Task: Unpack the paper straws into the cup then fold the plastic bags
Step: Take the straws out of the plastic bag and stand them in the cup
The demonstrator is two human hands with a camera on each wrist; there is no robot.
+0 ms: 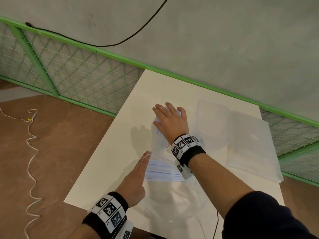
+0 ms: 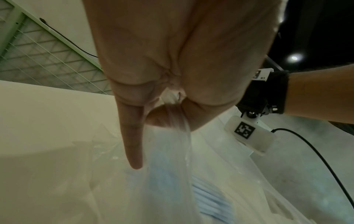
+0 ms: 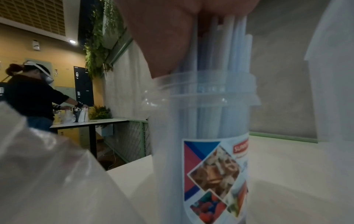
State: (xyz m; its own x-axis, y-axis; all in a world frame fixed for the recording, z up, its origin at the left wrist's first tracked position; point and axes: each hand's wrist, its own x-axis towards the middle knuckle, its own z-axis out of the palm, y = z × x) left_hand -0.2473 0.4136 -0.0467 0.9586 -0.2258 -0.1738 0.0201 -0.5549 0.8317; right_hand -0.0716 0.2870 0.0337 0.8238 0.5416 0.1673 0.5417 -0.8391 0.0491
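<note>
A clear plastic cup [image 1: 156, 140] with a colourful label [image 3: 214, 178] stands upright mid-table, full of white paper straws [image 3: 220, 60]. My right hand [image 1: 169, 118] lies flat on the straw tops, fingers spread, and its palm [image 3: 172, 37] presses down on them. Just in front of the cup lies a clear plastic bag [image 1: 172, 200] with a bundle of white straws [image 1: 162, 171] still in it. My left hand [image 1: 143, 163] grips the bunched bag [image 2: 172, 121] with its curled fingers, and the index finger [image 2: 134, 144] points straight out. More straws [image 2: 210, 201] show through the film.
A stack of flat clear bags [image 1: 250, 149] and a clear square lid or tray [image 1: 214, 118] lie on the right of the white table [image 1: 107, 161]. A green mesh fence [image 1: 77, 69] borders the table's far side. Another person [image 3: 32, 97] works at a distant table.
</note>
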